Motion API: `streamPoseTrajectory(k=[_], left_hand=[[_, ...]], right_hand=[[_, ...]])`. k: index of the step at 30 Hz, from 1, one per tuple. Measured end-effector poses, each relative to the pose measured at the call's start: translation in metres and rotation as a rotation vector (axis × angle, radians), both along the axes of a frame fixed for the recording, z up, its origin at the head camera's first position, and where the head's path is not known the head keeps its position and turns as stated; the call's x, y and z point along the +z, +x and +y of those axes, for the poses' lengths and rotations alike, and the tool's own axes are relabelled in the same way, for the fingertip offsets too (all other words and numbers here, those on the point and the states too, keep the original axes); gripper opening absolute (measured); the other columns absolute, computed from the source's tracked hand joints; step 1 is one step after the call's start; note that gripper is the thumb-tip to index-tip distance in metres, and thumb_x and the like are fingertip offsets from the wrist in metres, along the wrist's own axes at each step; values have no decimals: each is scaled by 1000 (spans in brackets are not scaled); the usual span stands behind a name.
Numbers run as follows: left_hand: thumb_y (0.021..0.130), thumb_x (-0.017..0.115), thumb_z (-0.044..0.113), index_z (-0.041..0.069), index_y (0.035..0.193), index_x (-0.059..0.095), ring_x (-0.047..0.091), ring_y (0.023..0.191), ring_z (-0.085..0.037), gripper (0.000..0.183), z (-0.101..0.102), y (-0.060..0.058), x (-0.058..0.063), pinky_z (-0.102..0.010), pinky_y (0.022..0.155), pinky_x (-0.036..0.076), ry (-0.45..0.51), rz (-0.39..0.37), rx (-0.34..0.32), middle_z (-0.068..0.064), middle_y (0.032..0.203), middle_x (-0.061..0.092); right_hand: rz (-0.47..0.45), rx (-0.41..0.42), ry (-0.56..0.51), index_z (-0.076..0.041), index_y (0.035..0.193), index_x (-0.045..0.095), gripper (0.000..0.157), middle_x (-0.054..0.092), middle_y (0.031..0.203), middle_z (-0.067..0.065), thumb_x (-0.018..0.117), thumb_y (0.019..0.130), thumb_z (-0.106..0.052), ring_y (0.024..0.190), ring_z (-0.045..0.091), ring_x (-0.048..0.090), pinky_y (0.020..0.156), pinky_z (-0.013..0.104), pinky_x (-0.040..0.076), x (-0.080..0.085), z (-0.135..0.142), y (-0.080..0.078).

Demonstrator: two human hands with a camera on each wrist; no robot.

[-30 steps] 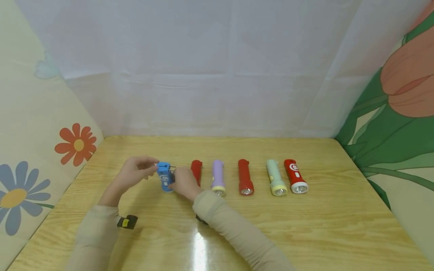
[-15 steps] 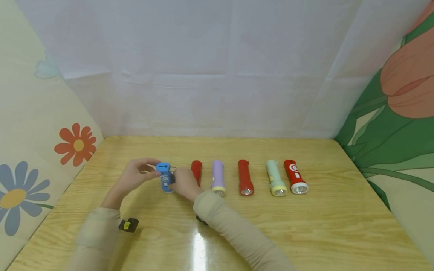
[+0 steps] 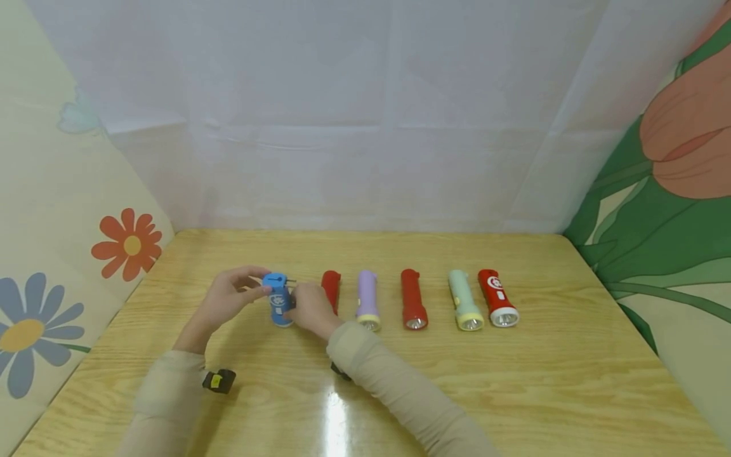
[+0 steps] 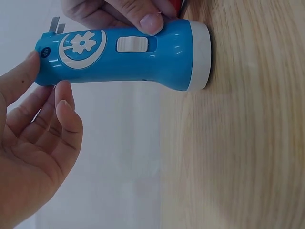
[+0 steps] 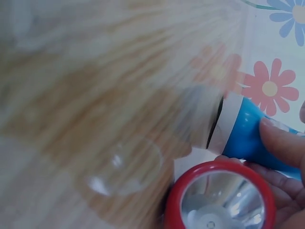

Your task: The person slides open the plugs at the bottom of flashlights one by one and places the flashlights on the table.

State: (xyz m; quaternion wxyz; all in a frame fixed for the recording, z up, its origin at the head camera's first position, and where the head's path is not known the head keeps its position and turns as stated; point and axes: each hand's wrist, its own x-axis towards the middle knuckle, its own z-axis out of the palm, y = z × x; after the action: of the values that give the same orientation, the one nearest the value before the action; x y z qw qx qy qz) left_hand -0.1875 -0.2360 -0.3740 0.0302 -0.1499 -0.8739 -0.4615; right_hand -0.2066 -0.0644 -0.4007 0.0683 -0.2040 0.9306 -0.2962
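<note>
A blue flashlight stands upright on the table, its white-rimmed head down. Two metal plug prongs stick out from the side of its tail end, and a white slide switch shows on the body. My left hand pinches the tail end at the top between thumb and fingers. Lower down, my right hand grips the body close to the head, its thumb beside the switch in the left wrist view. Just right of that hand lies a red flashlight, partly hidden by it; its reflector shows in the right wrist view.
To the right lie a purple flashlight, a red one, a mint-green one and a red-and-white one, lenses toward me. A white cloth hangs behind the wooden table, with flowered panels at both sides.
My left thumb and fingers have shifted slightly right and closed on the flashlight's tail end. The blue flashlight stays in place, and my right hand has hardly moved.
</note>
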Motion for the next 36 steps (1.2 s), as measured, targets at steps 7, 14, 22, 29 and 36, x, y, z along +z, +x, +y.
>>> streamPoseTrajectory(k=[7,14,22,29,36], left_hand=[[88,62,14,-2,114,60,59,83,-18,30,1,-2,-1,-30,67,51,7,-21,35,-17,106,62],[90,59,14,-3,116,58,59,85,-26,31,2,-4,-4,-31,66,52,9,-18,48,-20,106,61],[92,57,15,-4,115,57,58,84,-17,30,4,-7,-5,-31,67,53,12,-18,67,-18,100,62],[93,55,18,-5,116,56,57,86,-15,32,6,-7,-6,-28,70,51,12,-33,75,-18,103,62],[94,53,19,-5,118,55,57,91,-23,34,8,-10,-7,-38,78,50,3,-41,89,-19,106,61]], right_hand=[[-34,-10,-23,-4,86,70,20,68,75,1,77,74,-18,62,7,57,57,17,47,2,1,2],[-76,-15,-46,-5,83,68,15,59,62,-3,75,76,-16,52,7,51,48,17,42,3,1,4],[-110,-14,-84,-4,82,66,16,56,59,-3,74,76,-16,49,9,51,45,18,43,3,1,8],[-88,-10,-95,-4,85,66,20,59,63,-3,75,76,-20,52,7,51,49,16,42,2,1,11],[-110,-28,-109,-4,87,65,21,59,65,-2,74,77,-19,53,7,52,49,16,43,3,0,12]])
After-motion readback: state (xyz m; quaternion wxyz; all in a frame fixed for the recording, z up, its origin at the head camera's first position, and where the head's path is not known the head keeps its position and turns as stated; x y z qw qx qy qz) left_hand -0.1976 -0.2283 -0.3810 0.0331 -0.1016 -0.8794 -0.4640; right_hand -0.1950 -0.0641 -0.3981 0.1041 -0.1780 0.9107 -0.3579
